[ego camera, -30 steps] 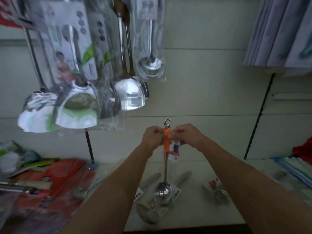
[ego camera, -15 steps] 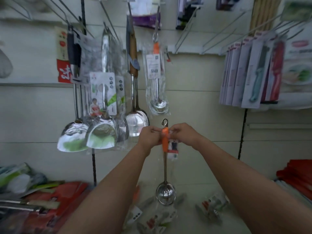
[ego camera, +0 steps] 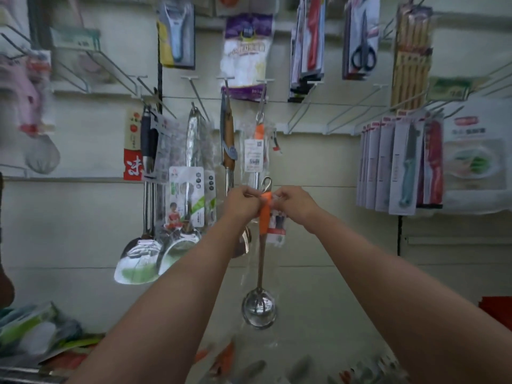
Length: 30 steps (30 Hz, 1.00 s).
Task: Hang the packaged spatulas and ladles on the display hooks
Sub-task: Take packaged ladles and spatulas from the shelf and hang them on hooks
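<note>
Steel and stiff, the ladle [ego camera: 260, 307] hangs bowl-heavy in a slippery sleeve. Left hand [ego camera: 243, 204] and right hand [ego camera: 294, 204] pinch its orange handle; the top loop looks best for hooking.

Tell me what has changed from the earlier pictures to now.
The view has tilted upward: the hanging spatulas sit lower in the picture and more upper hooks and packages show. The left hand and right hand still pinch the orange-handled ladle near its top, bowl hanging down, not yet on a hook.
</note>
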### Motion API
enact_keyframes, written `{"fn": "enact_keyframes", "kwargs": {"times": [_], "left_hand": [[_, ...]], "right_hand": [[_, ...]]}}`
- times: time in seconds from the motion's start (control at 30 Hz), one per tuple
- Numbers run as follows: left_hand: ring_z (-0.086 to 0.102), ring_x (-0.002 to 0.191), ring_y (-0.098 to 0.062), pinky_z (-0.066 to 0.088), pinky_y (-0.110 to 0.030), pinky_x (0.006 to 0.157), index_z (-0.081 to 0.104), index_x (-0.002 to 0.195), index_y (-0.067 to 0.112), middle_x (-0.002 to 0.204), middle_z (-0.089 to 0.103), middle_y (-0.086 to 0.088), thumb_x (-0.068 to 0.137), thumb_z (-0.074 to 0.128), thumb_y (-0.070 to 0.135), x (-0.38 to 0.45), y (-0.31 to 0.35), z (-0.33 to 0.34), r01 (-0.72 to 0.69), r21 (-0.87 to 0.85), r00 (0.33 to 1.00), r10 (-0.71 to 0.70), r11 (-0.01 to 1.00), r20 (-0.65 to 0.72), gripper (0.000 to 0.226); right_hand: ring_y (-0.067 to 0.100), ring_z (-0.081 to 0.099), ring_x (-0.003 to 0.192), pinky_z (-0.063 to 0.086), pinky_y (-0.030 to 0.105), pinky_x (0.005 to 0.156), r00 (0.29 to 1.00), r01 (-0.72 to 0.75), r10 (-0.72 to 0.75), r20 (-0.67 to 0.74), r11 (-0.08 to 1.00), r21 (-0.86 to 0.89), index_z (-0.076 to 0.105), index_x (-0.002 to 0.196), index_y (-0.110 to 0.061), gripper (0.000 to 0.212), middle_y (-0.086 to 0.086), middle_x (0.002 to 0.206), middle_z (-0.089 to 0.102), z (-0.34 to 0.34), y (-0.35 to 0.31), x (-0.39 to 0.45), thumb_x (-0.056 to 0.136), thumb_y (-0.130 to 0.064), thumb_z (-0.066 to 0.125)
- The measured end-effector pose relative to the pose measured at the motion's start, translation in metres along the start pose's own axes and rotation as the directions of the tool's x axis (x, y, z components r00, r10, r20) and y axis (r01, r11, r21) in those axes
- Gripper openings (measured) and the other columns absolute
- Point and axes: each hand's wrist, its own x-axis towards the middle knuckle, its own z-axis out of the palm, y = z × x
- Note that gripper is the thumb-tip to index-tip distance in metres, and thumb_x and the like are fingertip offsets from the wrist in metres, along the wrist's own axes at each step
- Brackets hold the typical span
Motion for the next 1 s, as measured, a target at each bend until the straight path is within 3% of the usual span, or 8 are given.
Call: {"fn": "enact_keyframes", "kwargs": {"times": [0.1, 0.2, 0.33, 0.53, 0.67, 0.73, 0.87, 1.0], "left_hand": [[0.063, 0.071, -0.025, 0.056, -0.032, 0.064, 0.055, 0.073, 0.011, 0.09, 0.063, -0.021, 0.083, 0.061, -0.006, 0.015, 0.011, -0.003, -0.037, 0.005, 0.999, 0.037, 0.999, 0.003, 0.021], [0.067, 0.081, -0.031, 0.058, -0.041, 0.079, 0.057, 0.075, 0.01, 0.092, 0.066, -0.021, 0.082, 0.063, -0.004, 0.036, 0.026, -0.004, -0.059, -0.003, 0.998, 0.059, 0.998, -0.01, 0.017], [0.066, 0.076, -0.026, 0.057, -0.039, 0.078, 0.057, 0.074, 0.012, 0.083, 0.065, -0.014, 0.082, 0.064, -0.002, 0.064, 0.053, -0.006, -0.119, -0.013, 0.993, 0.119, 0.993, -0.02, 0.017], [0.066, 0.086, -0.032, 0.057, -0.042, 0.081, 0.061, 0.075, 0.013, 0.093, 0.066, -0.018, 0.079, 0.06, -0.007, 0.105, 0.089, -0.007, -0.198, -0.009, 0.98, 0.198, 0.98, -0.031, 0.02], [0.067, 0.09, -0.034, 0.056, -0.046, 0.084, 0.061, 0.074, 0.017, 0.092, 0.068, -0.018, 0.076, 0.062, -0.005, 0.128, 0.099, -0.003, -0.228, 0.011, 0.971, 0.229, 0.974, -0.068, 0.021], [0.067, 0.084, -0.029, 0.058, -0.04, 0.08, 0.061, 0.078, 0.016, 0.087, 0.068, -0.014, 0.078, 0.063, -0.002, 0.132, 0.103, -0.001, -0.258, 0.058, 0.962, 0.262, 0.964, -0.078, 0.018], [0.068, 0.078, -0.022, 0.059, -0.036, 0.077, 0.06, 0.074, 0.023, 0.077, 0.066, -0.003, 0.079, 0.063, 0.002, 0.144, 0.103, 0.004, -0.269, 0.142, 0.955, 0.283, 0.953, -0.091, 0.022], [0.066, 0.083, -0.023, 0.057, -0.039, 0.078, 0.058, 0.085, 0.022, 0.092, 0.068, -0.009, 0.079, 0.064, 0.008, 0.153, 0.092, 0.009, -0.248, 0.245, 0.95, 0.284, 0.937, -0.127, 0.016]], "right_hand": [[0.016, 0.051, 0.079, 0.039, 0.022, 0.06, 1.0, 0.003, -0.003, 0.002, 0.999, -0.04, 0.051, 0.065, -0.02, 0.027, 0.001, 0.075, 0.055, -0.004, -0.013, 0.013, 0.087, -0.01, 0.061], [0.017, 0.051, 0.082, 0.039, 0.024, 0.064, 1.0, 0.016, -0.018, -0.016, 0.997, -0.072, 0.05, 0.065, -0.02, 0.027, 0.004, 0.083, 0.056, -0.01, -0.026, 0.035, 0.09, -0.012, 0.059], [0.017, 0.051, 0.082, 0.039, 0.021, 0.06, 0.998, 0.05, -0.052, -0.042, 0.997, -0.053, 0.05, 0.068, -0.019, 0.024, 0.001, 0.08, 0.053, -0.022, -0.047, 0.067, 0.091, -0.014, 0.057], [0.016, 0.049, 0.077, 0.039, 0.027, 0.069, 0.985, 0.133, -0.139, -0.107, 0.99, -0.054, 0.051, 0.068, -0.016, 0.023, 0.005, 0.081, 0.054, -0.044, -0.077, 0.108, 0.089, -0.01, 0.06], [0.019, 0.052, 0.084, 0.04, 0.028, 0.072, 0.971, 0.14, -0.15, -0.186, 0.988, -0.064, 0.063, 0.09, -0.008, 0.006, 0.008, 0.089, 0.057, -0.049, -0.085, 0.128, 0.089, -0.012, 0.06], [0.019, 0.052, 0.085, 0.041, 0.027, 0.069, 0.967, 0.133, -0.141, -0.211, 0.99, -0.053, 0.064, 0.093, -0.008, 0.007, 0.008, 0.091, 0.058, -0.052, -0.087, 0.135, 0.09, -0.013, 0.06], [0.02, 0.052, 0.089, 0.042, 0.03, 0.079, 0.966, 0.122, -0.134, -0.222, 0.99, -0.064, 0.063, 0.089, -0.01, 0.003, 0.008, 0.092, 0.058, -0.053, -0.085, 0.146, 0.089, -0.012, 0.06], [0.02, 0.054, 0.092, 0.046, 0.033, 0.084, 0.973, 0.097, -0.103, -0.208, 0.994, -0.04, 0.061, 0.094, -0.01, 0.006, 0.007, 0.094, 0.057, -0.049, -0.078, 0.153, 0.089, -0.011, 0.061]]}}
